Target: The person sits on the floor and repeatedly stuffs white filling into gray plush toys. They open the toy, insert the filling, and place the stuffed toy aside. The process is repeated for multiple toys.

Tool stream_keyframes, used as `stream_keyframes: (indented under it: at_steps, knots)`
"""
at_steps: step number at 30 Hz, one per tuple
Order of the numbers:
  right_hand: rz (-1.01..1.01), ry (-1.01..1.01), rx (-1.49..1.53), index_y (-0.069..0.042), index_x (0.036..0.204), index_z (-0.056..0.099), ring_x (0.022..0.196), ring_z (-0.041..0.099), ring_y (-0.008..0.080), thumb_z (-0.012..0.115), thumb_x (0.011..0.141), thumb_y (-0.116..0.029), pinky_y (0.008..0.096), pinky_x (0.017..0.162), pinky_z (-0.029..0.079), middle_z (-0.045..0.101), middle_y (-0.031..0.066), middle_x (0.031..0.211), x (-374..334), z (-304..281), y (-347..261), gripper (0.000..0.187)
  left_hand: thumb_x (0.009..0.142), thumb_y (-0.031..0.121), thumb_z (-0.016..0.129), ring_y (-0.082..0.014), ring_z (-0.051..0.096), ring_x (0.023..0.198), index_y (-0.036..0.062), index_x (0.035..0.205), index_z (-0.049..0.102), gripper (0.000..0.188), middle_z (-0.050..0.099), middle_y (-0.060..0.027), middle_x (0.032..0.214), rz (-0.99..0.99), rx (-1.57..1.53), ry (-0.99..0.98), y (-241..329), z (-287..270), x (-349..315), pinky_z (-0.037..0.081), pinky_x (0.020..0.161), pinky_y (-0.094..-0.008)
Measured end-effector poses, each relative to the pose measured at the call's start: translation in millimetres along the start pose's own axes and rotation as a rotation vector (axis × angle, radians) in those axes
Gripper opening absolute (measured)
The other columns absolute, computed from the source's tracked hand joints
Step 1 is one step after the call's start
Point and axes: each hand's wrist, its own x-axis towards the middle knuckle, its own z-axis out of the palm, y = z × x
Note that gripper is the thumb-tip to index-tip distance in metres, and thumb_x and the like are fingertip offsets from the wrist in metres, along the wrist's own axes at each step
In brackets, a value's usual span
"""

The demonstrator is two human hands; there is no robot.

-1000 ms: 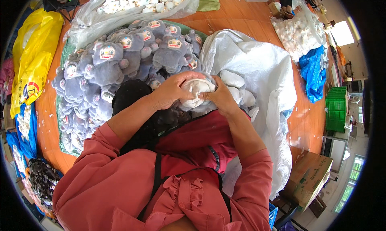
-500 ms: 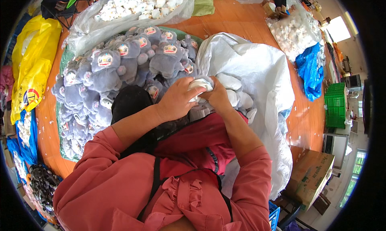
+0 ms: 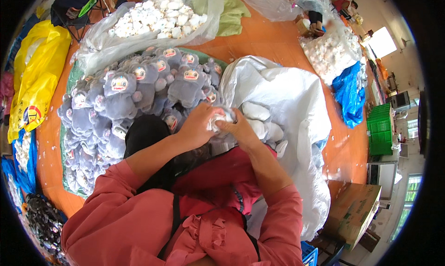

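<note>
Heap of fuzzy grey plush dolls (image 3: pixel 121 95) ends near my left hand (image 3: pixel 199 124). Fingers curled round a crumpled white cloth piece (image 3: pixel 218 121), shared with my right hand (image 3: pixel 241 128). Wrinkled white sheet-plastic sack (image 3: pixel 296 97) alongside; smooth orange floor (image 3: pixel 348 155) past its right edge.

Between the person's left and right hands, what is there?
A bunched white-and-grey soft piece, held by both the left hand and the right hand; the head view shows this, though fingers cover part of it.
</note>
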Motion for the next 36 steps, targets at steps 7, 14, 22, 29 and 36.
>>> stream_keyframes:
  at_steps: [7, 14, 22, 29, 36]
  knots:
    - [0.045, 0.142, 0.021, 0.008, 0.129, 0.046, 0.088, 0.062, 0.0166, 0.084, 0.074, -0.009, 0.0293, 0.074, 0.053, 0.062, 0.0106, 0.103, 8.3, -0.9, 3.9, 0.069, 0.065, 0.003, 0.078, -0.0271, 0.057, 0.114, 0.0057, 0.121, 0.057, 0.06, 0.057, -0.0115, 0.116, -0.129, -0.23, -0.034, -5.1, -3.0, 1.7, 0.044, 0.098, -0.0361]
    - [-0.05, 0.332, -0.258, 0.002, 0.11, 0.058, 0.085, 0.061, 0.016, 0.067, 0.075, 0.003, 0.0297, 0.074, 0.051, 0.066, 0.0099, 0.096, 22.9, -13.4, 23.3, 0.036, 0.069, 0.001, 0.075, -0.0276, 0.056, 0.117, 0.0056, 0.127, 0.056, 0.061, 0.055, -0.0115, 0.125, -0.076, -0.237, -0.063, 12.8, -12.1, 5.5, 0.046, 0.098, -0.0375]
    - [-0.171, 0.567, -0.481, 0.001, 0.109, 0.059, 0.092, 0.065, 0.0236, 0.065, 0.07, 0.0, 0.0345, 0.082, 0.051, 0.067, 0.0146, 0.099, 30.4, -7.1, 28.8, 0.039, 0.063, 0.025, 0.088, -0.0384, 0.051, 0.116, 0.0003, 0.138, 0.039, 0.093, 0.05, -0.0219, 0.125, -0.198, 0.023, -0.024, 16.9, 2.2, 7.5, 0.043, 0.099, -0.0421]
    - [-0.119, 0.477, -0.33, -0.002, 0.112, 0.057, 0.09, 0.066, 0.03, 0.068, 0.073, -0.005, 0.0373, 0.082, 0.051, 0.067, 0.0175, 0.097, 36.0, -11.0, 42.0, 0.041, 0.068, 0.026, 0.086, -0.0383, 0.052, 0.11, 0.0043, 0.14, 0.044, 0.086, 0.051, -0.0211, 0.118, -0.109, 0.025, -0.082, 18.4, -3.1, 2.3, 0.045, 0.092, -0.0414]
    - [-0.215, 0.283, -0.153, -0.004, 0.118, 0.054, 0.089, 0.061, 0.0169, 0.071, 0.083, -0.011, 0.0316, 0.08, 0.049, 0.064, 0.0091, 0.1, 28.1, -6.8, 35.4, 0.04, 0.075, 0.014, 0.08, -0.0293, 0.057, 0.086, 0.0131, 0.132, 0.06, 0.06, 0.053, -0.0135, 0.101, -0.034, 0.061, 0.166, -5.0, -9.6, 5.0, 0.047, 0.073, -0.0376]
